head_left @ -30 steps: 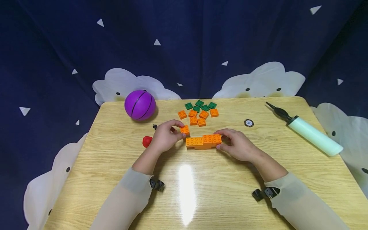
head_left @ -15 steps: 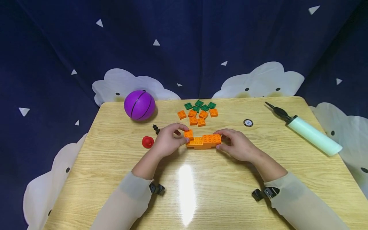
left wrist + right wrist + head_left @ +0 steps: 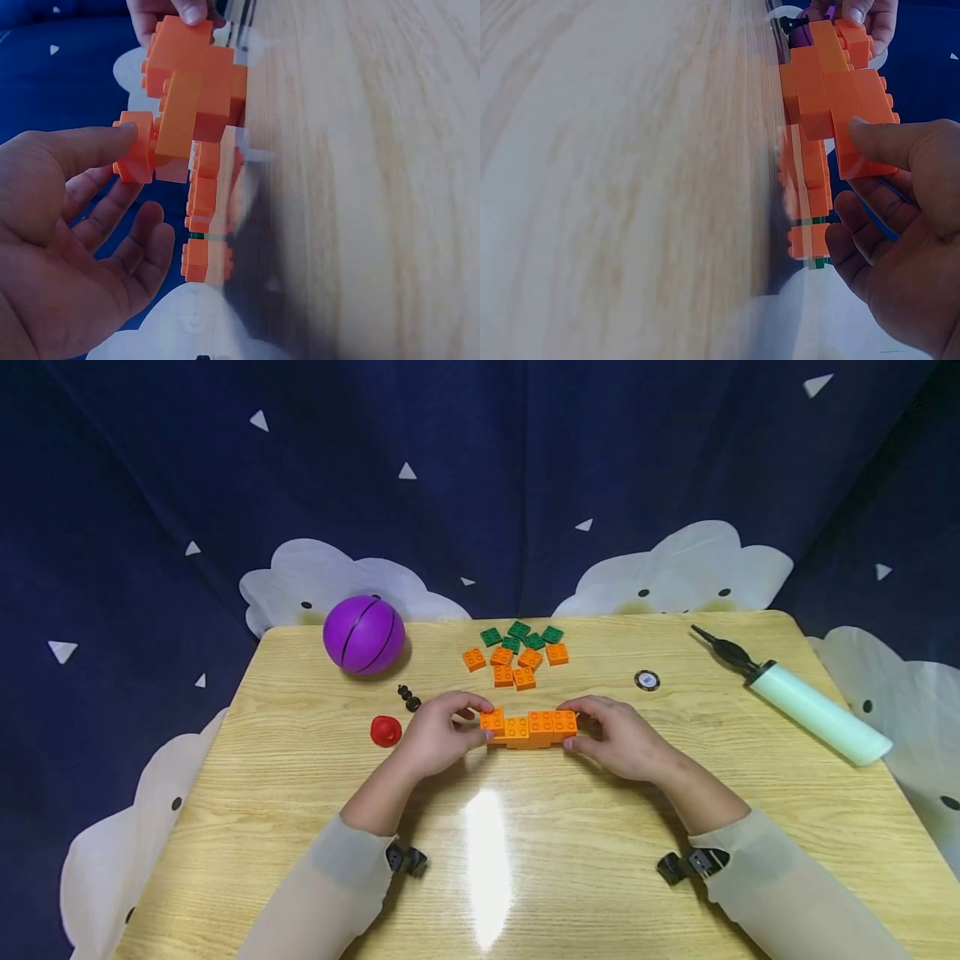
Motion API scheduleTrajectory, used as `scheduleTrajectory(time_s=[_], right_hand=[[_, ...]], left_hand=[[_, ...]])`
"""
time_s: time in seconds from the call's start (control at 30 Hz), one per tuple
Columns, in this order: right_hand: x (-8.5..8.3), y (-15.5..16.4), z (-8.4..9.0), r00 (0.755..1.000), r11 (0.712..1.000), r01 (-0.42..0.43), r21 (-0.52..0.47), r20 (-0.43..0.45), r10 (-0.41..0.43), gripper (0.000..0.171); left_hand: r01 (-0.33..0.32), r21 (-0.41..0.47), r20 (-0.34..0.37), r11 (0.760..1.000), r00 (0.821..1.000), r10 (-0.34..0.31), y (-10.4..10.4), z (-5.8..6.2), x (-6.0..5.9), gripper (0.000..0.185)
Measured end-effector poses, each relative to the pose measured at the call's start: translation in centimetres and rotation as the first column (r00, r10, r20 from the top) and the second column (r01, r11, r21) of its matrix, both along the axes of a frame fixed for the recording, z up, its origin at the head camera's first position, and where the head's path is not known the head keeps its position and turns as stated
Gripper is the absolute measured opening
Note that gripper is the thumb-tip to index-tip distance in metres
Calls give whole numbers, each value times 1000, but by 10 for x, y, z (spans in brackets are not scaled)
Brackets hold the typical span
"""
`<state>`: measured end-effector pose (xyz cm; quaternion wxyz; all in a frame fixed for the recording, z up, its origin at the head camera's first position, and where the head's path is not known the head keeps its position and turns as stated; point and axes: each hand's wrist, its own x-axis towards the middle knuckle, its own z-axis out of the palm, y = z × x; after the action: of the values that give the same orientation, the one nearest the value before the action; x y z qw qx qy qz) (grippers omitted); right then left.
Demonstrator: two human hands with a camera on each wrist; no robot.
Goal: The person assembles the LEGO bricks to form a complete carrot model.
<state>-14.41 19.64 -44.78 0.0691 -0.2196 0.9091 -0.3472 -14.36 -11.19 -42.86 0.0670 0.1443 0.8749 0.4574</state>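
Pale wood-grain tabletop (image 3: pixel 300 793) carries a row of joined orange plastic building bricks (image 3: pixel 531 728) at its middle, with the left hand (image 3: pixel 435 735) pinching the small orange square brick (image 3: pixel 492 721) at the row's left end, seemingly to seat it. The right hand (image 3: pixel 618 739) curls its thumb and fingers round the right end, likely bracing the row. Fingers hide both ends' joints, so I cannot tell whether the small brick is fully seated.

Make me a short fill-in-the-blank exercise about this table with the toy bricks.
1. Both hands hold the row of joined ____ plastic bricks.
2. The left hand pinches the row's ____ end.
3. The round purple ball rests on the ____ table.
4. Behind the loose orange bricks lie flat ____ bricks.

Missing: orange; left; wooden; green
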Motion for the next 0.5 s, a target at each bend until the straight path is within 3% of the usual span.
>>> scheduleTrajectory(time_s=[0.27, 0.5], right_hand=[[0, -1, 0, 1000, 1000, 6, -1, 4, -6, 47], [1, -2, 0, 1000, 1000, 9, -1, 9, -9, 47]], left_hand=[[35, 64, 35, 997, 999, -38, -2, -6, 0, 28], [25, 157, 84, 987, 996, -39, -3, -16, -2, 31]])
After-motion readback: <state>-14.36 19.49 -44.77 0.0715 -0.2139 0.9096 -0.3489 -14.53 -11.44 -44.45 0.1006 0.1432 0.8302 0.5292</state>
